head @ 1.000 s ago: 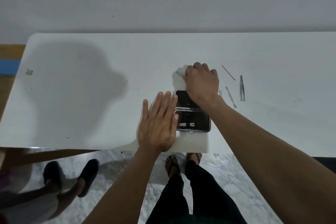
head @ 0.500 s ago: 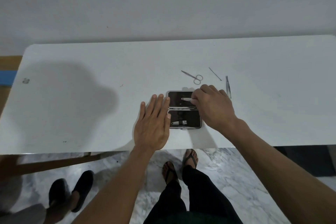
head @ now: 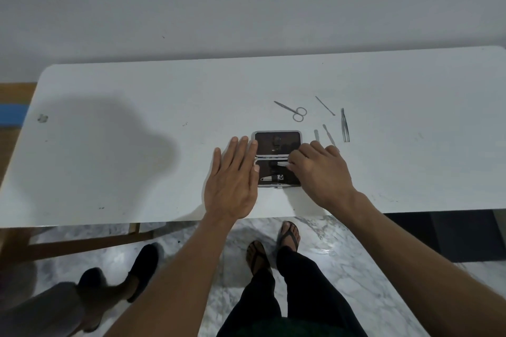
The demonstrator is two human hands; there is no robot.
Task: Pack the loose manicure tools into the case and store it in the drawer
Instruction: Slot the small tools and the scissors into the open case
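Observation:
A dark manicure case (head: pixel 276 142) lies open on the white table (head: pixel 137 90), with a nail clipper (head: pixel 271 178) strapped in its near half. My left hand (head: pixel 232 180) lies flat, fingers spread, pressing the case's left edge. My right hand (head: pixel 320 172) pinches a small silver tool (head: pixel 282 163) over the near half of the case. Beyond the case lie small scissors (head: pixel 294 111), a thin pick (head: pixel 325 105), tweezers (head: pixel 344 125) and two short metal tools (head: pixel 328 135).
The table's near edge runs just under my wrists. Below it are my feet in sandals (head: pixel 273 249) on marble floor, and another person's dark shoes (head: pixel 142 262) at lower left. A wall stands behind the table. No drawer is in view.
My right hand picked up a small silver tool near the scissors, carried it over the case's far half, and now holds it over the near half. My left hand stayed on the case.

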